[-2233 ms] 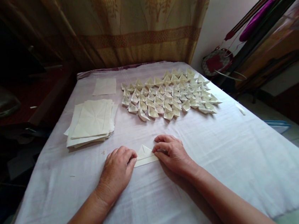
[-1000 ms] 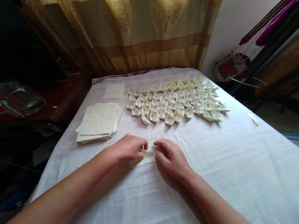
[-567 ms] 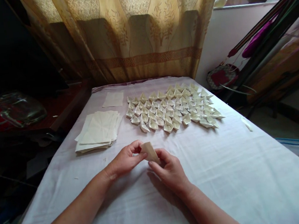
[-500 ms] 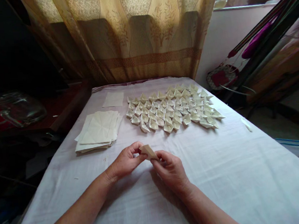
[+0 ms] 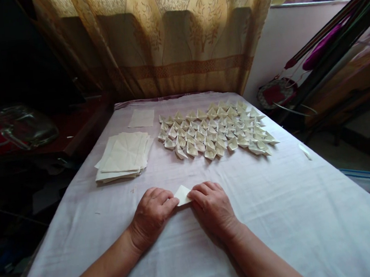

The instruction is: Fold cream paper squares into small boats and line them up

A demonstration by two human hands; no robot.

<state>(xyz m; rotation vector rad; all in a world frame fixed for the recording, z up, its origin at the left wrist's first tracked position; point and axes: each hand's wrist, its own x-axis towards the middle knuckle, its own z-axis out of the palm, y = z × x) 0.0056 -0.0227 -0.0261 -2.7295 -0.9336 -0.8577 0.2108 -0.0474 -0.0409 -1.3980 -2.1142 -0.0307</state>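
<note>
A small folded piece of cream paper point(image 5: 182, 195) lies on the white cloth of the table point(image 5: 279, 216) near the front. My left hand point(image 5: 151, 214) presses on its left side with curled fingers. My right hand point(image 5: 214, 208) presses on its right side the same way. Only the paper's pointed top shows between the two hands. Farther back, several folded paper boats point(image 5: 215, 131) stand in rows. A stack of flat cream sheets point(image 5: 123, 155) lies to the left of them, and a single sheet point(image 5: 141, 118) lies behind the stack.
A patterned curtain point(image 5: 174, 38) hangs behind the table. On the dark shelf to the left lies a clear glass vessel point(image 5: 25, 126). Long rods point(image 5: 332, 30) lean at the right. A small white scrap point(image 5: 305, 151) lies near the table's right edge.
Both hands lifted the folded paper off the cloth, turned it in the air, then set it back down. Now they press it flat on the cloth.
</note>
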